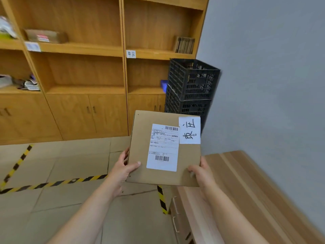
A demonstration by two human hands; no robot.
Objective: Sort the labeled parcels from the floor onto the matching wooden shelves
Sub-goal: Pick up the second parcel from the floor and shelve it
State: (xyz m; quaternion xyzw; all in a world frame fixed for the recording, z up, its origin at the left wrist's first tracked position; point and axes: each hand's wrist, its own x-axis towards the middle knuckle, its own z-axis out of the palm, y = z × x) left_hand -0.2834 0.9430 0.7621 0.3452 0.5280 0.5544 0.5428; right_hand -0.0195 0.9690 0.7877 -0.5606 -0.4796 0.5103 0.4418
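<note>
A flat brown cardboard parcel (140,138) is held up in front of me, with a white shipping label (163,147) and a white handwritten tag (189,130) at its upper right. My left hand (123,169) grips its lower left edge, thumb on top. My right hand (200,171) grips its lower right corner. Beyond it stand the wooden shelves (84,50). A handwritten paper tag (131,54) is stuck on a shelf edge in the right bay, and another blurred tag (32,46) on the middle bay.
Two stacked black plastic crates (191,87) stand by the grey wall at the shelves' right end. A low wooden cabinet (228,199) lies at my right. Parcels sit on several shelves (45,36). Yellow-black tape (52,183) marks the tiled floor.
</note>
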